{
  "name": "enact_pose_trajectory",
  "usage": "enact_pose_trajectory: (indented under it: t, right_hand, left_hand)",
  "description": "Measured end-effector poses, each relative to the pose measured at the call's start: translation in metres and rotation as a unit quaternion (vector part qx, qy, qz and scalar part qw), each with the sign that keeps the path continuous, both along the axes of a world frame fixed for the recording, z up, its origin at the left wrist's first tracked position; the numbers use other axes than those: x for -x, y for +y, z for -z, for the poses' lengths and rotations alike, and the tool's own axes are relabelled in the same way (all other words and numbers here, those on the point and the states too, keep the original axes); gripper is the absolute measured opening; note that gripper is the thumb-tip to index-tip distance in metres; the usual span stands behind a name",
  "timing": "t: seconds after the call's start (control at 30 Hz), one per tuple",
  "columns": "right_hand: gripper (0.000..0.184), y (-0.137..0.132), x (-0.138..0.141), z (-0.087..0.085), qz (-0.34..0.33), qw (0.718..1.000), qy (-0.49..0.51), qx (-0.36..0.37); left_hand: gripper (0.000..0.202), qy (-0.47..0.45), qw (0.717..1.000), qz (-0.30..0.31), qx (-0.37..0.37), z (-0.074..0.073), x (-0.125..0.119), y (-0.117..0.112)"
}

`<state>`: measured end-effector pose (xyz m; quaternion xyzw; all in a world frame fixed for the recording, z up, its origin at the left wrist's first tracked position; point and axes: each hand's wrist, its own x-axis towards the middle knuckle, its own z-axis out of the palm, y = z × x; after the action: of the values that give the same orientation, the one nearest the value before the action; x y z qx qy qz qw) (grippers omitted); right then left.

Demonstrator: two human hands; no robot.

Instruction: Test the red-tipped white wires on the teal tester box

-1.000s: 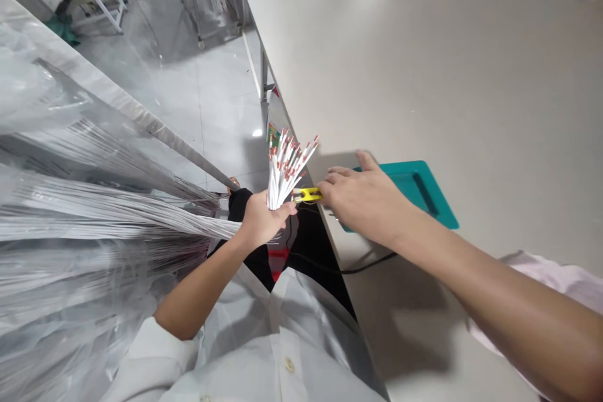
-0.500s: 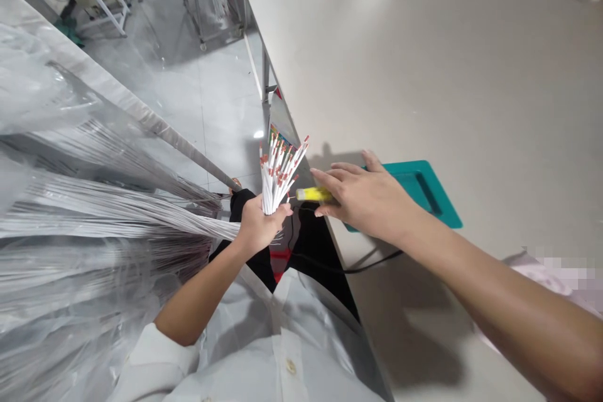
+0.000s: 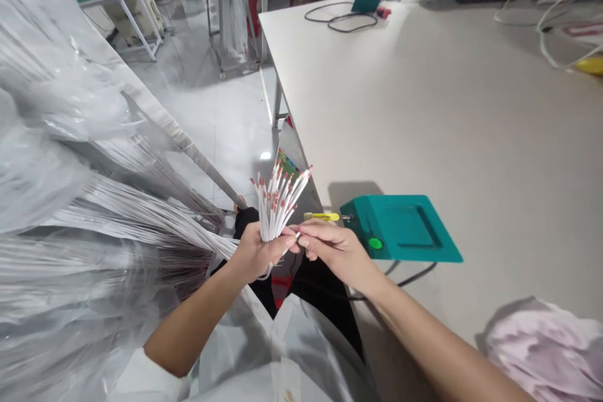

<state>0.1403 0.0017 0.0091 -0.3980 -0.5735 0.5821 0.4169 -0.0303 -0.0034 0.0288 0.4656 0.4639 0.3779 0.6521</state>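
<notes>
My left hand [image 3: 257, 254] is closed around a bundle of thin white wires with red tips [image 3: 277, 200], which fan upward just off the table's near-left edge. The wires trail left into clear plastic wrap [image 3: 70, 213]. My right hand [image 3: 330, 248] pinches one wire at the base of the bundle, fingers together, right beside my left hand. A yellow plug [image 3: 321, 217] sticks out of the left side of a teal box with a green button [image 3: 400, 229] on the table, just above my right hand.
The beige table [image 3: 447, 107] stretches to the right and back; a black cable loop [image 3: 342, 19] and another teal box lie at its far end. Pink cloth [image 3: 546, 352] lies at the bottom right. Metal racks and tables stand on the floor at the back left.
My right hand let go of the yellow plug, now stuck in the teal box, and came back to pinch a wire at the bundle. The view tilted up.
</notes>
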Motion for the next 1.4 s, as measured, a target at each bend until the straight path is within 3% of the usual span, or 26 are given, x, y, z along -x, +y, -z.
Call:
enact_pose_trajectory:
  t: [0.2,0.33,0.4,0.47,0.53,0.57,0.63,0.7,0.8,0.87,0.93,1.07,1.17,1.33,1.4]
  right_hand:
    - [0.009,-0.005,0.012,0.009,0.029,0.990,0.114,0.073]
    - [0.016,-0.009,0.021,0.013,0.040,0.955,0.215,0.200]
    - [0.019,-0.010,0.022,0.011,0.025,0.949,0.222,0.223]
    - [0.019,-0.010,0.021,0.009,0.020,0.974,0.153,0.166]
    - [0.016,-0.011,0.018,0.008,0.071,0.997,0.016,0.031]
    - [0.017,-0.012,0.016,0.007,0.109,0.991,-0.058,-0.049]
    - [0.028,-0.013,0.014,0.007,0.172,0.953,-0.169,-0.182]
    - [0.032,-0.014,0.014,0.006,0.183,0.928,-0.215,-0.244]
    - [0.016,-0.013,0.020,0.001,0.157,0.936,-0.192,-0.249]
    - [0.018,-0.011,0.025,-0.001,0.140,0.951,-0.166,-0.221]
    - [0.030,-0.010,0.028,-0.002,0.136,0.962,-0.146,-0.185]
    - [0.033,-0.008,0.027,0.002,0.140,0.976,-0.107,-0.128]
    - [0.030,-0.008,0.024,0.004,0.138,0.980,-0.094,-0.108]
    - [0.022,-0.009,0.023,0.006,0.148,0.970,-0.135,-0.136]
    - [0.022,-0.011,0.025,0.007,0.122,0.970,-0.153,-0.146]
  left_hand:
    - [0.029,0.022,1.000,-0.005,0.018,0.002,0.001,-0.006]
    - [0.033,0.029,1.000,0.008,0.005,0.007,0.000,-0.008]
    - [0.034,0.031,0.999,0.015,0.001,0.008,0.001,-0.009]
    - [0.033,0.038,0.999,0.011,-0.006,0.011,0.002,-0.009]
    - [0.030,0.058,0.998,-0.027,-0.002,0.013,0.003,-0.009]
    - [0.029,0.073,0.995,-0.067,0.009,0.015,0.004,-0.008]
    - [0.030,0.101,0.983,-0.151,0.024,0.017,0.004,-0.006]
    - [0.029,0.118,0.978,-0.172,0.019,0.018,0.003,-0.005]
    - [0.022,0.114,0.990,-0.075,-0.024,0.019,0.000,-0.008]
    - [0.019,0.096,0.994,-0.017,-0.041,0.021,-0.002,-0.011]
    - [0.017,0.082,0.996,-0.002,-0.036,0.024,-0.004,-0.013]
    - [0.026,0.063,0.998,-0.009,-0.018,0.026,-0.003,-0.014]
    - [0.033,0.044,0.998,-0.038,0.003,0.024,-0.001,-0.011]
    - [0.035,0.064,0.972,-0.221,0.043,0.023,0.002,-0.005]
    - [0.034,0.069,0.971,-0.229,0.024,0.020,0.001,-0.005]
